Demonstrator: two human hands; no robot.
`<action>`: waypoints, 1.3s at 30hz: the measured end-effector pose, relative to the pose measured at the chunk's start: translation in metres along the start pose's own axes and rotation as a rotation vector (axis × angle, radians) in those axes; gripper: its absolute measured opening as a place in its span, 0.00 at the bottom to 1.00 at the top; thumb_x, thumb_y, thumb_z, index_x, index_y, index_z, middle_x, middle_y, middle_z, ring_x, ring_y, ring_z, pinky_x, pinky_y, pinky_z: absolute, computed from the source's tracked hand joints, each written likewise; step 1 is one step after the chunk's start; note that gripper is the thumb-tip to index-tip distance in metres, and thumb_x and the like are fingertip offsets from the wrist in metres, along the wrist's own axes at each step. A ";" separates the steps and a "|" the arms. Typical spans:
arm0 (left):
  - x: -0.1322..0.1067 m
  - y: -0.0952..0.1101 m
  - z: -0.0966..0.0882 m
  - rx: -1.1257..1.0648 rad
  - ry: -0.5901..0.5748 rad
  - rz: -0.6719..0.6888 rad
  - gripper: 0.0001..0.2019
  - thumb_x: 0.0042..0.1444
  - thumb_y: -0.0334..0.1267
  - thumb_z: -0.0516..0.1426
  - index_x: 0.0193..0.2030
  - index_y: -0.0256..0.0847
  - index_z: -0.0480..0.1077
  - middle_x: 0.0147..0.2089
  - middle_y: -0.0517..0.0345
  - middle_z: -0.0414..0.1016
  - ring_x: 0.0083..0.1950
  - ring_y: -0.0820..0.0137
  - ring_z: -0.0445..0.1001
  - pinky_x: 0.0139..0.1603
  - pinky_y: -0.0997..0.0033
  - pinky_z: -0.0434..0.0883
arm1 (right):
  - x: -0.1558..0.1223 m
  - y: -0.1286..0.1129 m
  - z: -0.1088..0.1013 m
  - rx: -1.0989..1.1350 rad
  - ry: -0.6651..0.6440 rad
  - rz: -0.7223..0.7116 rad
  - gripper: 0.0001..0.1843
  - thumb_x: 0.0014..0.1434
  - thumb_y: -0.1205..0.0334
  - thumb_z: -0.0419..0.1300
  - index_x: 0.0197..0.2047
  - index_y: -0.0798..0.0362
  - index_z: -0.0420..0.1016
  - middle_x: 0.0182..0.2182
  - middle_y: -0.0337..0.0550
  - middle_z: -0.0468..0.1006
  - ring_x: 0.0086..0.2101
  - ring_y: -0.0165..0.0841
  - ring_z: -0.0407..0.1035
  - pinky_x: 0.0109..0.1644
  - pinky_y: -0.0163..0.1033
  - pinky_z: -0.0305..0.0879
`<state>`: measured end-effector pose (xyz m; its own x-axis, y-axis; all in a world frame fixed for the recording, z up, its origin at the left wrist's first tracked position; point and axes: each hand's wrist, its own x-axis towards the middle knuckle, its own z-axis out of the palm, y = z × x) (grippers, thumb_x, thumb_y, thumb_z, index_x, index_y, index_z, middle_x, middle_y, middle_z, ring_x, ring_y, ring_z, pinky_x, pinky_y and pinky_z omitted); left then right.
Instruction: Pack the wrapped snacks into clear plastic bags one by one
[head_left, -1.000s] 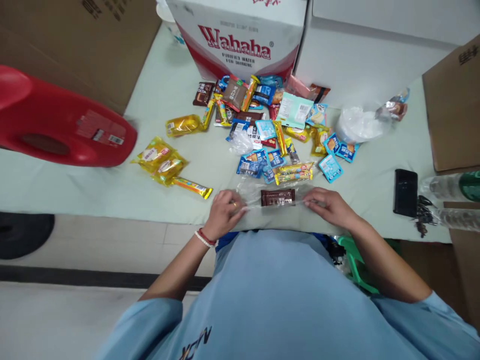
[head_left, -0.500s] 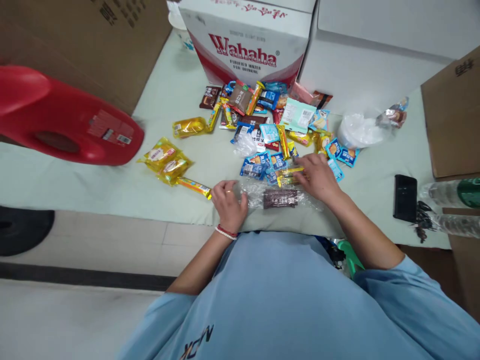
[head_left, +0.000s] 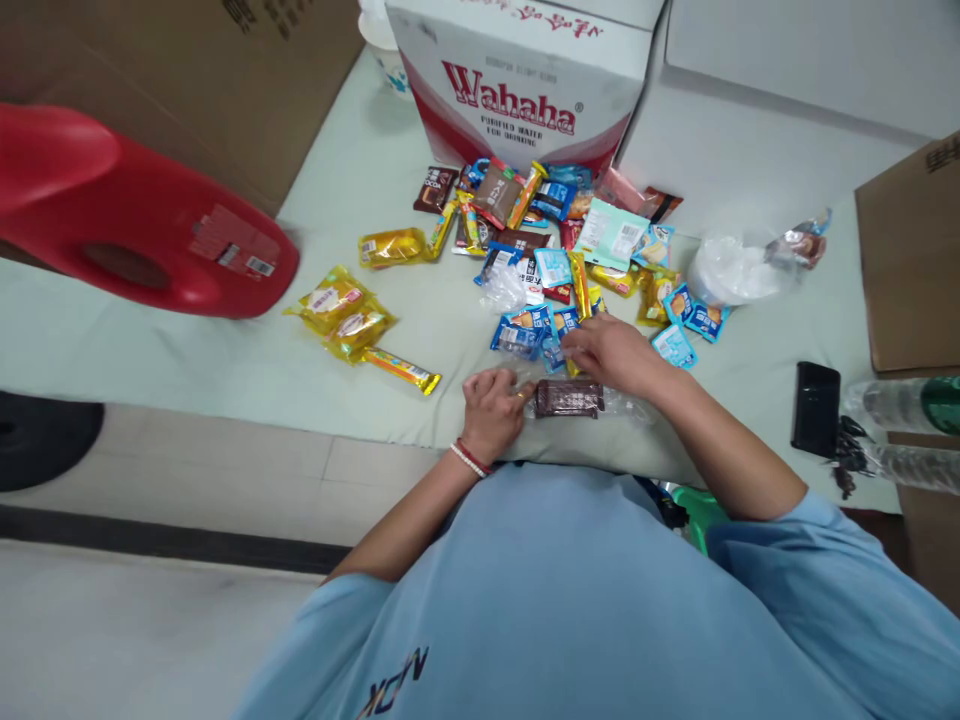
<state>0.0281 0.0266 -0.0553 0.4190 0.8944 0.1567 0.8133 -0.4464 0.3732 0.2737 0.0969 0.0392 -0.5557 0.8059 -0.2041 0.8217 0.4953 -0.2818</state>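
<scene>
A clear plastic bag [head_left: 622, 405] lies at the near table edge with a brown chocolate bar [head_left: 568, 398] inside it. My left hand [head_left: 492, 408] pinches the bag's left end, fingers closed on the plastic. My right hand [head_left: 611, 350] rests just beyond the bag, over the yellow snack sticks and blue packets [head_left: 525, 330]. Its fingers curl around something I cannot make out. A heap of assorted snack wrappers [head_left: 540, 225] spreads across the pale green table [head_left: 225, 360] beyond both hands.
A red plastic jug [head_left: 127, 230] lies at the left. Yellow packets [head_left: 341, 310] sit near it. A Wahaha box [head_left: 517, 90] stands at the back, brown cartons at both sides. A black phone [head_left: 816, 407], keys and water bottles [head_left: 907, 400] lie at the right.
My right hand left the bag's right end and reached forward-left over the yellow sticks. My left hand stayed on the bag's left end. The camera shifted slightly.
</scene>
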 end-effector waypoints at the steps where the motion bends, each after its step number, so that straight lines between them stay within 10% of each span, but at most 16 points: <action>1: 0.000 0.002 0.000 -0.005 -0.009 -0.012 0.16 0.66 0.33 0.57 0.53 0.56 0.82 0.50 0.46 0.78 0.55 0.53 0.68 0.54 0.48 0.58 | -0.008 -0.008 -0.002 -0.023 -0.028 -0.031 0.16 0.74 0.59 0.54 0.53 0.53 0.83 0.40 0.51 0.80 0.41 0.41 0.67 0.44 0.41 0.55; 7: -0.002 -0.007 0.004 -0.179 0.064 -0.166 0.09 0.61 0.31 0.58 0.37 0.45 0.80 0.50 0.46 0.75 0.58 0.52 0.67 0.57 0.48 0.63 | -0.053 -0.044 0.031 0.033 -0.178 -0.041 0.22 0.75 0.62 0.53 0.66 0.38 0.78 0.46 0.48 0.77 0.37 0.37 0.67 0.38 0.39 0.55; 12: 0.003 -0.017 -0.007 -0.397 0.281 -0.399 0.16 0.66 0.37 0.53 0.59 0.41 0.70 0.56 0.45 0.72 0.58 0.57 0.70 0.59 0.54 0.69 | -0.066 -0.044 0.056 0.124 -0.065 -0.017 0.23 0.75 0.61 0.52 0.68 0.36 0.76 0.46 0.49 0.75 0.42 0.41 0.68 0.44 0.41 0.65; 17: 0.010 -0.004 -0.030 -0.270 -0.062 -0.387 0.17 0.61 0.47 0.63 0.53 0.41 0.73 0.48 0.46 0.78 0.54 0.51 0.74 0.57 0.50 0.68 | -0.071 -0.039 0.055 0.273 -0.006 -0.054 0.24 0.71 0.59 0.59 0.69 0.44 0.75 0.51 0.51 0.74 0.49 0.44 0.69 0.55 0.49 0.71; 21: 0.012 0.008 -0.038 -0.715 -0.159 -0.529 0.09 0.58 0.44 0.63 0.39 0.43 0.71 0.31 0.60 0.74 0.34 0.65 0.74 0.39 0.65 0.70 | -0.077 -0.036 0.057 0.433 0.055 -0.072 0.27 0.69 0.56 0.62 0.70 0.47 0.73 0.55 0.54 0.73 0.53 0.46 0.68 0.60 0.55 0.70; 25: 0.019 0.031 -0.032 -1.198 -0.214 -0.492 0.13 0.62 0.44 0.58 0.50 0.42 0.73 0.43 0.54 0.81 0.42 0.64 0.79 0.42 0.64 0.74 | -0.079 -0.034 0.061 0.466 0.095 -0.060 0.22 0.69 0.55 0.63 0.64 0.50 0.77 0.56 0.55 0.74 0.54 0.47 0.69 0.61 0.57 0.69; 29: 0.026 0.056 -0.021 -0.799 -0.293 -0.104 0.16 0.62 0.33 0.54 0.53 0.43 0.78 0.49 0.50 0.82 0.50 0.58 0.75 0.55 0.53 0.72 | -0.090 -0.024 0.064 0.548 0.169 -0.049 0.17 0.74 0.56 0.56 0.60 0.48 0.79 0.54 0.52 0.79 0.54 0.44 0.72 0.61 0.54 0.70; 32: 0.025 0.064 -0.014 -0.366 -0.269 0.064 0.15 0.65 0.31 0.54 0.50 0.42 0.82 0.44 0.46 0.78 0.48 0.56 0.70 0.53 0.51 0.70 | -0.102 -0.013 0.073 0.454 0.400 0.224 0.18 0.75 0.57 0.52 0.59 0.47 0.79 0.50 0.51 0.80 0.52 0.45 0.72 0.60 0.55 0.69; 35: 0.021 0.064 -0.006 -0.208 -0.252 0.083 0.16 0.66 0.32 0.54 0.53 0.44 0.82 0.42 0.45 0.75 0.47 0.55 0.68 0.50 0.52 0.69 | -0.112 -0.004 0.087 0.244 0.518 0.498 0.22 0.69 0.52 0.60 0.61 0.52 0.77 0.56 0.59 0.75 0.57 0.53 0.66 0.63 0.62 0.65; 39: 0.017 0.059 0.004 -0.213 -0.126 0.001 0.14 0.66 0.35 0.58 0.51 0.51 0.82 0.57 0.45 0.74 0.64 0.49 0.64 0.61 0.45 0.64 | -0.120 -0.004 0.094 0.252 0.492 0.508 0.10 0.65 0.57 0.61 0.46 0.51 0.79 0.60 0.60 0.72 0.59 0.54 0.64 0.63 0.62 0.66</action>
<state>0.0850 0.0152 -0.0341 0.4777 0.8773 0.0472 0.7147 -0.4193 0.5599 0.3254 -0.0324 -0.0231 0.0532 0.9968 0.0601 0.8755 -0.0176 -0.4830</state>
